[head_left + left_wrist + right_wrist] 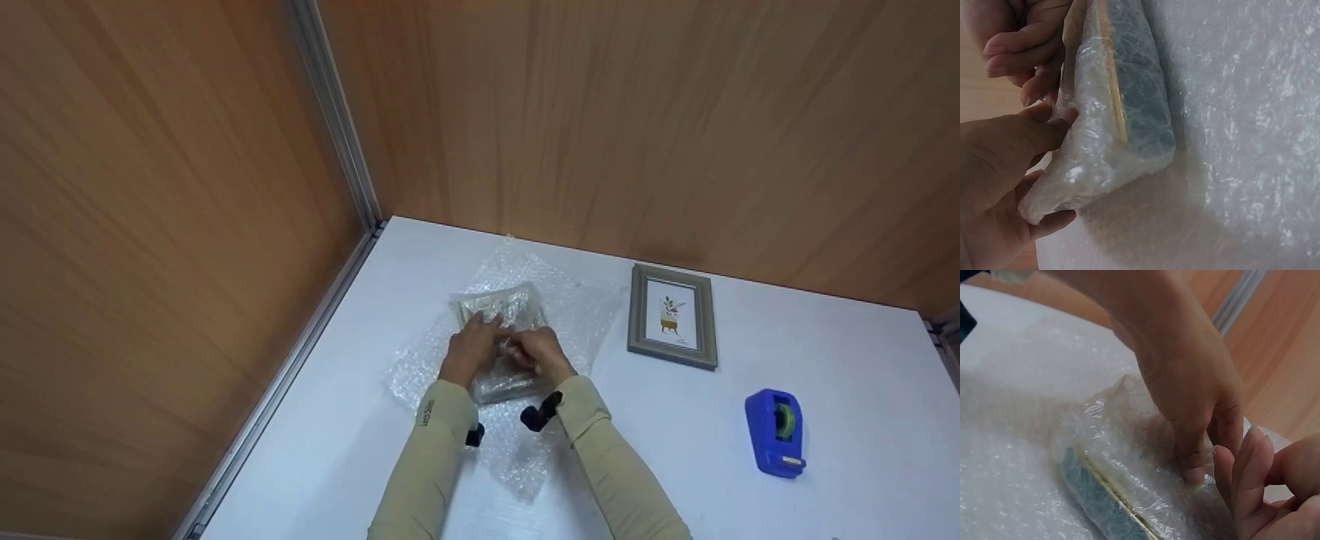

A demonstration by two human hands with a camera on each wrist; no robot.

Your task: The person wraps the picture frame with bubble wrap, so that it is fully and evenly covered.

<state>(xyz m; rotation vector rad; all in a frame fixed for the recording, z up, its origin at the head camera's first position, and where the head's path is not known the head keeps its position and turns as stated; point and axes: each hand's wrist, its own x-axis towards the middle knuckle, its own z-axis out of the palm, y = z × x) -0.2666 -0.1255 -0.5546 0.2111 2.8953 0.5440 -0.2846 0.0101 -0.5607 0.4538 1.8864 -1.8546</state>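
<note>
A flat rectangular package in bubble wrap (511, 388) lies on a larger bubble wrap sheet (592, 307); a gold edge and a blue-grey side show through the wrap (1145, 107). My left hand (471, 349) rests on top of it with fingers spread. In the left wrist view, that hand (999, 169) has its thumb pressed on the film and its other fingers lower on the package. My right hand (541, 352) is close beside it, over the package, fingers bent (1269, 489). Whether these fingers pinch any film or tape is hidden.
Right of the wrap lies a grey picture frame (673, 316) with a plant print. Nearer the front right stands a blue tape dispenser (775, 433) with a roll in it. Wooden panels (637, 127) wall the white table (337, 397) at the back and left.
</note>
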